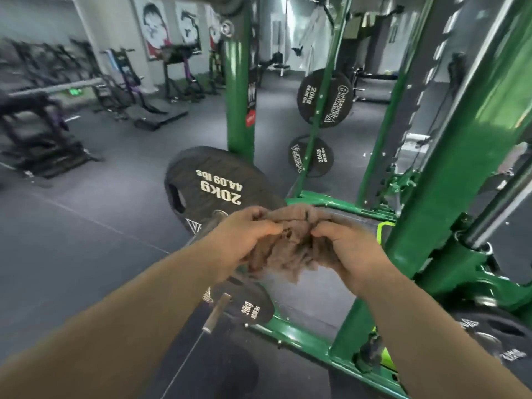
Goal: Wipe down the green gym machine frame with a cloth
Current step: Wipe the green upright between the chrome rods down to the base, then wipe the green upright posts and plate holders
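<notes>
A crumpled brownish cloth (290, 249) is bunched between both my hands in the middle of the view. My left hand (239, 240) grips its left side with curled fingers. My right hand (348, 251) pinches its right side. The green gym machine frame (449, 180) rises as a thick slanted upright just right of my hands, with another green post (239, 90) farther back and a green base rail (305, 344) on the floor below. The cloth touches no part of the frame.
Black 20 kg weight plates (210, 185) hang on pegs in front of and below my hands, with more plates (324, 99) on the rear upright. A chrome guide rod (501, 203) runs at the right. Dark gym machines (43, 133) stand on the grey floor at left.
</notes>
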{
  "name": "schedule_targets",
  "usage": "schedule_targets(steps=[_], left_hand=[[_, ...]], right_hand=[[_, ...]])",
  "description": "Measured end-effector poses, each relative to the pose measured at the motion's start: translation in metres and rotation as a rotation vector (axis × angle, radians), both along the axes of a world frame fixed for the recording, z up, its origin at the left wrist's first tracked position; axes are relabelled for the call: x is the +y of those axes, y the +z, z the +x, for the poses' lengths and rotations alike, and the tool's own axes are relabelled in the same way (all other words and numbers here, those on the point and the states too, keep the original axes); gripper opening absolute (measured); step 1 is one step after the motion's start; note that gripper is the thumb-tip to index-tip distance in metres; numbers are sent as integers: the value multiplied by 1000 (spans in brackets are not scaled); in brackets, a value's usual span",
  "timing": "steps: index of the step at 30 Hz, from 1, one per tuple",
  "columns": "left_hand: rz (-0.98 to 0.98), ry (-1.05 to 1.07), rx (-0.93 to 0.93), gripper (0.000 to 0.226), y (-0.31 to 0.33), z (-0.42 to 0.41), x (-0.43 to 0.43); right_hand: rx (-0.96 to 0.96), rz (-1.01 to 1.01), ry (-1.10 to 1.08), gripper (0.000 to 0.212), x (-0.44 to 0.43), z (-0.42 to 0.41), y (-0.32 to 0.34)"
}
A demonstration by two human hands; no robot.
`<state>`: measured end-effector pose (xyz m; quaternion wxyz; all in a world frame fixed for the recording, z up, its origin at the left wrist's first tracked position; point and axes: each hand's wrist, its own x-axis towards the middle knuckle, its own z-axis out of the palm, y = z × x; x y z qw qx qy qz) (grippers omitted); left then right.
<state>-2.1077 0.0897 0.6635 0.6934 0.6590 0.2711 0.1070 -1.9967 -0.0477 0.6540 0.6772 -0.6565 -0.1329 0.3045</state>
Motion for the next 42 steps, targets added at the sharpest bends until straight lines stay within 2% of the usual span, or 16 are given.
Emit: schedule_targets(steps=[4,6,9,13,16,17,19,20,22,23,25,27,33,35,37,42], left_hand=[[9,133,-30,10,28,-82,42],[44,279,-31,30,39,-120,62],[46,478,-89,55,51,-169,88],[58,590,-164,29,51,-207,122],[11,692,-211,23,51,-233,146],[9,740,-231,20,49,-269,179],[-19,724,-276,21,46,-275,191],[12,744,-245,24,47,-313,236],[96,728,-204,31,47,-321,248],[172,724,-136,32,52,-345,298],[193,707,-140,29,54,-347,306],[225,673,-109,26,58,-352,343],[75,547,-184,37,55,-335,409],[204,469,-165,50,45,-315,446],[470,441,-103,58,49,-312,448],[985,312,272,38,62,-257,541]], right_hand=[[-133,-19,154,24,55,-55,26],[-251,-11,202,21,83,-84,35],[-508,-125,274,35,120,-121,44],[-686,-139,354,4,162,-150,53],[-720,-121,394,13,193,-168,53],[-736,-104,432,13,235,-198,47],[-739,-98,440,10,241,-201,53],[-749,-86,453,9,294,-230,46],[-769,-84,445,9,300,-232,56],[-739,-73,400,9,351,-249,52],[-679,-49,380,15,357,-250,60],[-511,-23,349,15,398,-257,51],[-162,-28,353,9,469,-266,21],[-145,-57,363,9,506,-252,12],[-156,-62,387,11,510,-248,11],[-289,-119,397,11,601,-202,-5]])
